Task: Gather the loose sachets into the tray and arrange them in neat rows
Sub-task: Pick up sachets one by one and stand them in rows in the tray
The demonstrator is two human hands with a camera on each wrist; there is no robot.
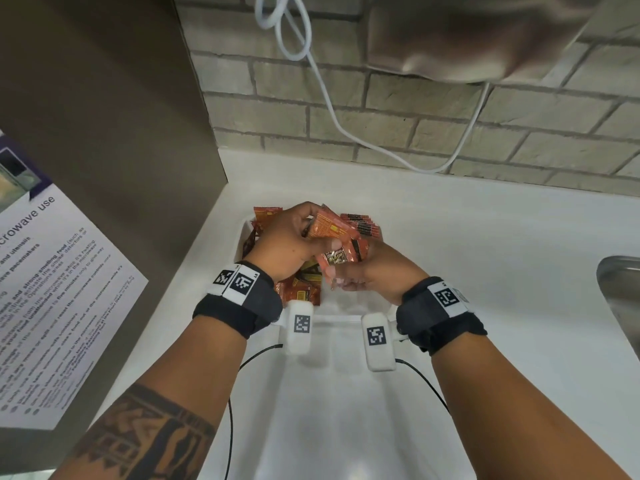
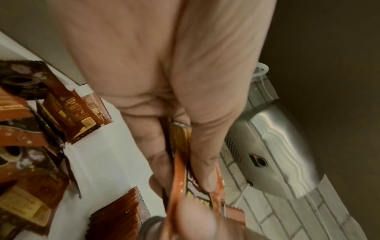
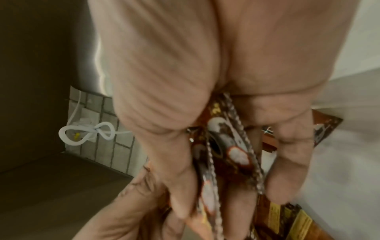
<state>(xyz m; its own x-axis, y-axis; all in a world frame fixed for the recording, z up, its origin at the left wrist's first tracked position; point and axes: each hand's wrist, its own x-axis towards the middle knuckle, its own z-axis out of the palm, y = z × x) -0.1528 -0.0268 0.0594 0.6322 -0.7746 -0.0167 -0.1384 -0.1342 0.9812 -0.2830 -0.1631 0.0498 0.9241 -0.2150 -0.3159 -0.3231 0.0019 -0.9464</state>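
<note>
Over a white tray (image 1: pixel 341 318) on the counter, both hands hold a small bunch of orange-brown sachets (image 1: pixel 337 237). My left hand (image 1: pixel 294 233) pinches the bunch (image 2: pixel 180 162) between thumb and fingers from the left. My right hand (image 1: pixel 360 271) grips the same bunch (image 3: pixel 222 146) from the right, fingers curled round it. A neat row of sachets (image 1: pixel 360 225) stands at the tray's far right. Loose sachets (image 1: pixel 301 289) lie jumbled on the tray's left side, partly hidden under my left wrist; they show too in the left wrist view (image 2: pixel 51 116).
A brown cabinet side (image 1: pixel 104 150) with a microwave-use notice (image 1: pixel 52 289) stands close on the left. A brick wall (image 1: pixel 450 133) with a white cable (image 1: pixel 329 98) runs behind. A steel sink (image 1: pixel 623 296) is at the right. A steel dispenser (image 1: pixel 467 36) hangs overhead.
</note>
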